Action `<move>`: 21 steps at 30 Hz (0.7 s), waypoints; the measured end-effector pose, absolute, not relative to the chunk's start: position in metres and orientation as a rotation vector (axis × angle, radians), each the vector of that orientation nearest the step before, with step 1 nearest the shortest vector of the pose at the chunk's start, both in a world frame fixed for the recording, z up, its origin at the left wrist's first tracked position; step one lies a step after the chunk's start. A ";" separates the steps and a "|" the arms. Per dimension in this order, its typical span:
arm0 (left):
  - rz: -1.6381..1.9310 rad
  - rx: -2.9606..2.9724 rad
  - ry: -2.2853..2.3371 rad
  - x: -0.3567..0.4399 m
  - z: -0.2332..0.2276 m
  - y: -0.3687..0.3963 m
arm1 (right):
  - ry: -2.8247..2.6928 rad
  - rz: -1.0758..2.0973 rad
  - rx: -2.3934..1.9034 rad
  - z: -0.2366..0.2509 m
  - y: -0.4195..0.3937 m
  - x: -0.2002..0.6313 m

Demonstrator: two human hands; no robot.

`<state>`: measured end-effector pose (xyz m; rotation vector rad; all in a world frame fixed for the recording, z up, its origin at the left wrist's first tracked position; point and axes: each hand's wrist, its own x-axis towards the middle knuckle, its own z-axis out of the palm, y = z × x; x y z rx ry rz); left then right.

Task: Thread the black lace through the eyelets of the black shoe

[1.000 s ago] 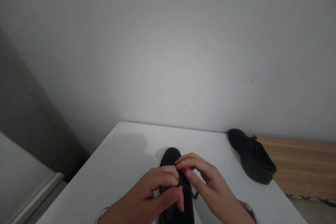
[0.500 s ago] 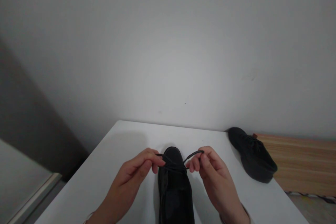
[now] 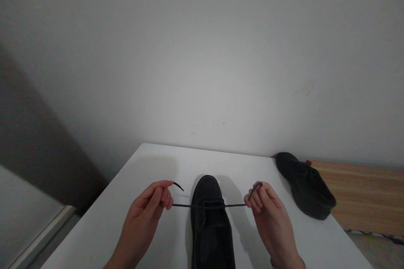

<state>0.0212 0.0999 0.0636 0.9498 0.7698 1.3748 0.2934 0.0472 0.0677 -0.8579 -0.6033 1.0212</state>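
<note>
Shoe [image 3: 211, 222]: black, toe pointing to the far edge of the white table [image 3: 151, 168], heel at the near edge, midway between the two sides.
Lace [image 3: 202, 205]: stretched level across the shoe's top, one end out to each side.
Left hand [image 3: 148, 210]: fingers pinched shut on the left lace end, tip poking out past the fingertips.
Right hand [image 3: 268, 214]: fingers pinched shut on the right lace end, stub curling up above them.
Doing it well: pull evenly to both sides, level with the table, grip close to the shoe, shoe kept flat and square.
Second shoe [image 3: 304, 185]: at the far right corner, half over onto the wooden surface [image 3: 362, 193].
Hard to tell: crossing or knot at the eyelets, black on black; heel and both wrists cut off by the lower frame edge.
</note>
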 end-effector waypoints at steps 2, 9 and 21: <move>1.434 0.898 0.751 0.017 0.068 0.103 | -0.573 0.976 -0.846 0.073 0.046 0.297; 1.560 0.738 0.807 -0.006 0.072 0.119 | -0.621 0.899 -0.886 0.067 0.035 0.321; 1.203 1.938 1.089 -0.008 0.046 0.109 | -1.569 0.586 -1.351 0.041 0.027 0.321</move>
